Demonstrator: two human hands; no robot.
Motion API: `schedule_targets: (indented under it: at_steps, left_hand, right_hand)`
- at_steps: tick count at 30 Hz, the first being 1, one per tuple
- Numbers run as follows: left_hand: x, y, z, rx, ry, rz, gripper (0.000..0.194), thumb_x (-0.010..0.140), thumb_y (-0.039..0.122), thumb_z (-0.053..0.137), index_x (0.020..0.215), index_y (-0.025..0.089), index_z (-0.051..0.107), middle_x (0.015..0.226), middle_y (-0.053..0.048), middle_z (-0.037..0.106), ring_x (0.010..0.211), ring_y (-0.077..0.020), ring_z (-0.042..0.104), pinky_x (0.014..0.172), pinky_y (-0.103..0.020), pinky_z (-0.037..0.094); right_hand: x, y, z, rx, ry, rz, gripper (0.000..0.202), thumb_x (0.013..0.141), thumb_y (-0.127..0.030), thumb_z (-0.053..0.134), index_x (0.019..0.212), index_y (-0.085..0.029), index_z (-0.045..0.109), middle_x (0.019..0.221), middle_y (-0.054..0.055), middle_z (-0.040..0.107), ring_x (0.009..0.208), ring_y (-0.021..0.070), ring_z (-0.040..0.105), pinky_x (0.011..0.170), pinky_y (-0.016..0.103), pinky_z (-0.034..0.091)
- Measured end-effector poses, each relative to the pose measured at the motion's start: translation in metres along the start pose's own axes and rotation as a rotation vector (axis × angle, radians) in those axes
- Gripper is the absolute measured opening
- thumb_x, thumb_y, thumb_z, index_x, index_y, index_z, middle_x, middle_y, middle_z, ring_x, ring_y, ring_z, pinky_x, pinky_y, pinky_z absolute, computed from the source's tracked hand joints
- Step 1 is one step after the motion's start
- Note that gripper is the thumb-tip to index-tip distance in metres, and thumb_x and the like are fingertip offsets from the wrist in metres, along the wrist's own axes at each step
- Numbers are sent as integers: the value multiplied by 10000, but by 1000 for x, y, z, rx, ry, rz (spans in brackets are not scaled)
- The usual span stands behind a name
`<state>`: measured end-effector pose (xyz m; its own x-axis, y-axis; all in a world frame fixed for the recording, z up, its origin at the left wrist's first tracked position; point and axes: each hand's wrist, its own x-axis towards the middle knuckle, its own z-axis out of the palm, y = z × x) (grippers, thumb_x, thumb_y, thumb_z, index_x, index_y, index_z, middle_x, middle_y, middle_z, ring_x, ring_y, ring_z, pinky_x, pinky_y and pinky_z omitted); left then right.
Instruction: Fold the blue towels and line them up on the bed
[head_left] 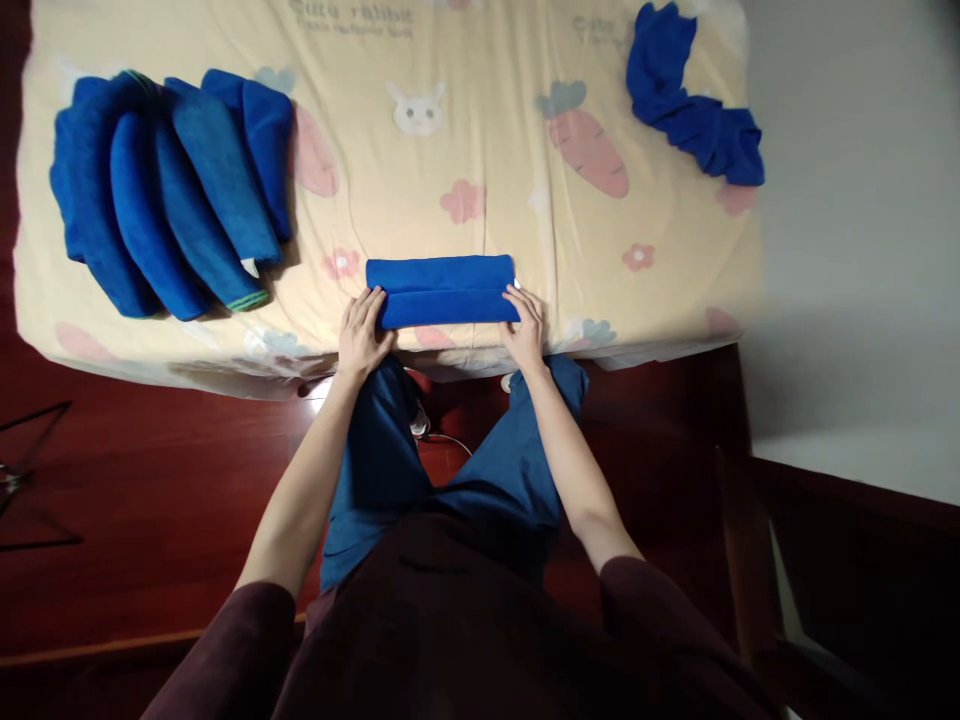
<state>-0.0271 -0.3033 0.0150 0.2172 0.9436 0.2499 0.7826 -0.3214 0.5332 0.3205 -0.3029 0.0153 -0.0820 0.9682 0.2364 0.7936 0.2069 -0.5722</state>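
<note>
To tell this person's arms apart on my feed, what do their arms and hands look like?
The left hand and right hand are bare, without gloves; no rings, watch or cables show. The left sleeve and right sleeve are plain dark maroon, ending around the elbows.

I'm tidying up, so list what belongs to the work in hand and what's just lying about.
Work in hand:
folded cloth, between left hand and right hand
piled cloths and crumpled cloth, probably
sheet, beneath

Lying about, it seems:
cable on the floor
black frame, far left
</note>
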Motion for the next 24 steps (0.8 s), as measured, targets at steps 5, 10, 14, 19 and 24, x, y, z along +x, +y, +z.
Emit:
schedule_targets:
  at_steps: [5, 10, 14, 19, 24]
  left_hand:
    - [3, -2, 1, -42, 60, -42, 606, 839, 137, 533, 1437, 224, 574, 1558, -106, 535, 1517, -296, 403, 1290, -574, 252]
    - [1, -3, -2, -122, 147, -36, 537, 859, 122, 505, 1376, 236, 594, 1493, -114, 587, 1464, -289, 459, 1256, -554, 319]
    - [-2, -3, -2, -147, 166, -29, 434, 928, 217, 503, 1358, 214, 566, 1404, -140, 622, 1382, -283, 517, 1235, -524, 343]
    - [-5, -4, 0, -113, 189, -151, 397, 996, 363, 468, 1345, 192, 546, 1303, -166, 624, 1271, -294, 552, 1149, -516, 418]
    - [-8, -4, 2, -85, 194, -274, 510, 1028, 414, 377, 1471, 179, 471, 1260, -187, 602, 1256, -318, 543, 1138, -552, 400]
  right_hand:
    - [3, 7, 4, 89, 95, 10, 672, 772, -28, 428, 1379, -245, 619, 1435, 61, 628, 1411, 240, 497, 1242, 517, 398]
    - [4, 9, 6, 170, 204, 10, 577, 797, -40, 424, 1299, -241, 627, 1324, 87, 670, 1321, 229, 579, 1174, 473, 481]
    - [5, 14, 12, 269, 279, 34, 439, 923, -155, 438, 1337, -225, 568, 1277, 104, 672, 1252, 231, 626, 1124, 464, 512]
    - [6, 18, 15, 214, 280, 130, 451, 1040, -405, 417, 1434, -202, 500, 1301, 148, 632, 1249, 254, 618, 1097, 474, 508]
    - [10, 8, 11, 175, 154, 207, 596, 1051, -511, 412, 1554, -193, 381, 1367, 186, 581, 1276, 288, 604, 1106, 500, 488]
